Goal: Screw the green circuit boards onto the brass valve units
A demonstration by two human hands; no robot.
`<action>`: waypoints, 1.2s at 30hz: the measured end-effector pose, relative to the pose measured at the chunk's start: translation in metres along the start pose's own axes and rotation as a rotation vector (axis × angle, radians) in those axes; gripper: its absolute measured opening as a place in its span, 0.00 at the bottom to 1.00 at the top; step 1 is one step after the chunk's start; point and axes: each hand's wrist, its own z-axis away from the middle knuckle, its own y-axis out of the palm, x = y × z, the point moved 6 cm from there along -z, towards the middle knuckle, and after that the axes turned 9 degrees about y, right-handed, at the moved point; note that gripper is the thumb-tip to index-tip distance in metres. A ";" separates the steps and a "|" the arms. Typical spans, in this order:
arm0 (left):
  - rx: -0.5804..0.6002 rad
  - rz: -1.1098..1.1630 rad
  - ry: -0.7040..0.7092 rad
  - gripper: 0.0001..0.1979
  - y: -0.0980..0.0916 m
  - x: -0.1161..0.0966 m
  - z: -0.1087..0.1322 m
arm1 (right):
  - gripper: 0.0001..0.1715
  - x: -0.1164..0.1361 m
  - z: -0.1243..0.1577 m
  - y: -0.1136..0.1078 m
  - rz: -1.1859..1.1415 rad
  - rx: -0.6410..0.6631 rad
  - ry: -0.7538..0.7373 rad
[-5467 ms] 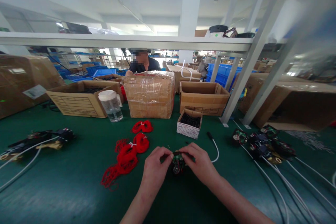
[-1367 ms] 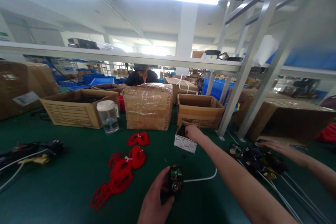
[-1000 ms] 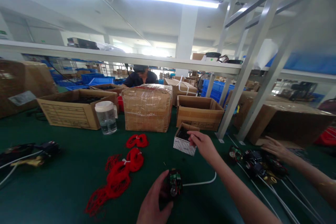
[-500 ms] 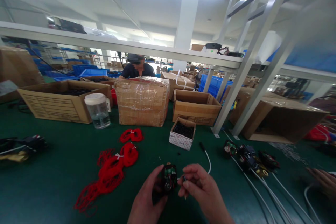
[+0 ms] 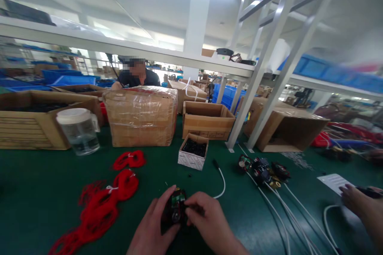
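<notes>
My left hand is closed around a small black housing, its fingers along the left side and the thumb below. Inside the housing's open face a green circuit board shows, with a round metal-looking part under it. My right hand is pinched at the housing's right edge, fingertips touching or very near it. Whatever lies between those fingertips is hidden. Just beyond my hands rests a white cable with a black end. A small carton of black parts stands farther back.
Red cord bundles lie at left, near a clear jug. Similar black assemblies with white cables lie at right, before metal shelf posts. Another person's hand is at far right by a white sheet. Cardboard boxes line the back.
The view has turned right, so the scene sits farther left. My right hand has closed in on the housing, and the small dark piece between its fingers is now hidden.
</notes>
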 end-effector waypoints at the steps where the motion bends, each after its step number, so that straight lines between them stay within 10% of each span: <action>1: 0.021 -0.018 0.012 0.34 0.000 0.000 -0.002 | 0.11 0.002 -0.001 0.001 0.044 -0.027 -0.036; 36: 0.048 -0.039 -0.044 0.31 -0.010 -0.032 -0.004 | 0.07 -0.014 0.003 0.019 -0.023 -0.217 0.180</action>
